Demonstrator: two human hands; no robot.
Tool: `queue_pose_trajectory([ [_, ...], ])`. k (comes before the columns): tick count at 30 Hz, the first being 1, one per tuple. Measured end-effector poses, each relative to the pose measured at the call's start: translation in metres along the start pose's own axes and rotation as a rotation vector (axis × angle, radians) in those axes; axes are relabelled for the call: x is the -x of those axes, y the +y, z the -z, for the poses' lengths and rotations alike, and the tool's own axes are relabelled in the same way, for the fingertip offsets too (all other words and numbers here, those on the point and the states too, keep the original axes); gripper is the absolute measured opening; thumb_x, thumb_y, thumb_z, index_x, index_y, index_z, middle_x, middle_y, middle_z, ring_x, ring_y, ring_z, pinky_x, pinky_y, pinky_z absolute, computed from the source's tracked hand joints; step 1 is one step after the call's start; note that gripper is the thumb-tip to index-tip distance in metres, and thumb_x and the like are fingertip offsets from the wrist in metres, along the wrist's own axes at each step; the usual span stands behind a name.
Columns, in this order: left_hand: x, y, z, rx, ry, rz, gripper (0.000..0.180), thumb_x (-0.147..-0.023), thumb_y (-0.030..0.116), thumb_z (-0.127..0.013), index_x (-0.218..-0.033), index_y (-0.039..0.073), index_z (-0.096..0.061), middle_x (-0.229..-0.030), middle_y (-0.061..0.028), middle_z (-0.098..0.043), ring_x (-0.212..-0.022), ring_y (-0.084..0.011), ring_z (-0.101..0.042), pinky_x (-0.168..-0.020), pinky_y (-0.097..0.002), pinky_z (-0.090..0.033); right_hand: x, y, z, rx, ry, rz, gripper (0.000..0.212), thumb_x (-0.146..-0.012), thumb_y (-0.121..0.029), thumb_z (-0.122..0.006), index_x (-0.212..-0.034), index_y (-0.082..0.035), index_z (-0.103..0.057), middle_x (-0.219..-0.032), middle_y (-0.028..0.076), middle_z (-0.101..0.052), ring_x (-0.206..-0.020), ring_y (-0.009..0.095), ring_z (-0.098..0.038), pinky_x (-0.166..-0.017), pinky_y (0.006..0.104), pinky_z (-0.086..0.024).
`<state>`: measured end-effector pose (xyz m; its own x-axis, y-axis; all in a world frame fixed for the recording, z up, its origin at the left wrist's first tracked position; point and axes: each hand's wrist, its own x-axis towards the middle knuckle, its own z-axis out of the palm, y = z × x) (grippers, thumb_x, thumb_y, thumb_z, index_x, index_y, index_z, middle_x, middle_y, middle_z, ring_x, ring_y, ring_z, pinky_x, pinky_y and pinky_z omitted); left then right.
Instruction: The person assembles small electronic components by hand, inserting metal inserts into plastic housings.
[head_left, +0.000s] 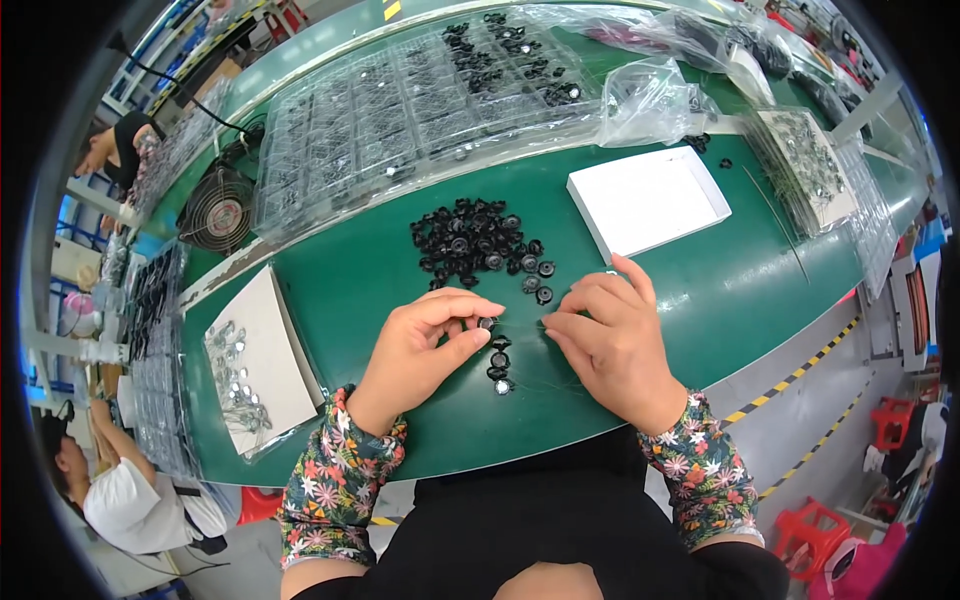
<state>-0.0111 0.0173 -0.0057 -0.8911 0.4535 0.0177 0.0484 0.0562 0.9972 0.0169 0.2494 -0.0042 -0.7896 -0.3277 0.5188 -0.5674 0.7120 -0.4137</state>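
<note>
Over the green table, my left hand [425,345] pinches a small round black part [487,323] between thumb and fingertips. My right hand [610,340] is a short way to the right, its thumb and index fingertip pressed together. Whatever lies between them is too fine to make out; faint thin wires show around both hands. Just below the held part, a short column of similar black parts [498,360] runs toward me, the nearest with a shiny silver disc. Beyond my hands lies a heap of black parts [465,240], with a few loose ones [537,285] at its right side.
An open white box [655,205] stands back right. At left, a pale board [265,350] carries silver discs with wires; another loaded board [810,165] is far right. Transparent compartment trays [400,110] line the back, beside a fan [217,208]. Other people sit at left.
</note>
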Motion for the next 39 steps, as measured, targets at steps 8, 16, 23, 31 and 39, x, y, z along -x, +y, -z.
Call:
queue_pose_trajectory([
  [8,-0.004,0.003,-0.006,-0.399,0.041,-0.150,0.024,-0.081,-0.002,-0.067,-0.104,0.006,-0.071,-0.098,-0.0054,-0.066,-0.087,-0.0154,-0.060,-0.076,-0.0273,-0.046,0.006,0.005,0.007,0.095,-0.011,-0.048,0.019,-0.071,-0.004,-0.073,-0.089,-0.009,-0.069,-0.097,0.003,-0.061,-0.103,0.024,-0.058,-0.105,0.0493,-0.034],
  [16,-0.007,-0.001,-0.010,-0.612,0.035,-0.275,0.023,-0.078,0.001,-0.069,-0.100,0.006,-0.071,-0.094,-0.0084,-0.066,-0.089,-0.0259,-0.060,-0.081,-0.0351,-0.047,0.008,-0.005,0.015,-0.012,0.005,0.008,0.029,-0.074,-0.008,-0.073,-0.103,-0.006,-0.066,-0.113,0.007,-0.060,-0.110,0.028,-0.056,-0.102,0.0497,-0.036],
  [23,-0.004,0.001,-0.010,-0.686,-0.063,-0.275,0.024,-0.078,0.005,-0.070,-0.101,0.007,-0.071,-0.096,-0.0074,-0.064,-0.094,-0.0258,-0.058,-0.084,-0.0361,-0.046,0.013,-0.021,0.005,-0.028,-0.212,0.001,0.058,-0.067,-0.031,-0.081,-0.113,-0.001,-0.061,-0.120,0.009,-0.055,-0.116,0.027,-0.050,-0.105,0.0497,-0.032],
  [31,0.004,0.019,-0.023,-0.928,-0.173,-0.278,0.044,-0.066,0.024,-0.082,-0.104,0.008,-0.067,-0.107,-0.0060,-0.058,-0.103,-0.0261,-0.054,-0.086,-0.0399,-0.041,0.015,-0.018,0.004,-0.037,-0.247,-0.034,0.052,-0.065,-0.020,-0.081,-0.109,-0.001,-0.062,-0.106,0.008,-0.055,-0.104,0.026,-0.052,-0.102,0.0474,-0.035],
  [39,0.008,0.011,-0.030,-0.951,-0.108,-0.306,0.027,-0.067,0.013,-0.078,-0.092,0.008,-0.068,-0.109,-0.0054,-0.059,-0.108,-0.0268,-0.054,-0.091,-0.0406,-0.042,0.016,-0.019,0.002,-0.039,-0.221,-0.023,0.030,-0.067,-0.013,-0.077,-0.093,-0.006,-0.065,-0.095,0.005,-0.056,-0.098,0.024,-0.053,-0.101,0.0465,-0.037],
])
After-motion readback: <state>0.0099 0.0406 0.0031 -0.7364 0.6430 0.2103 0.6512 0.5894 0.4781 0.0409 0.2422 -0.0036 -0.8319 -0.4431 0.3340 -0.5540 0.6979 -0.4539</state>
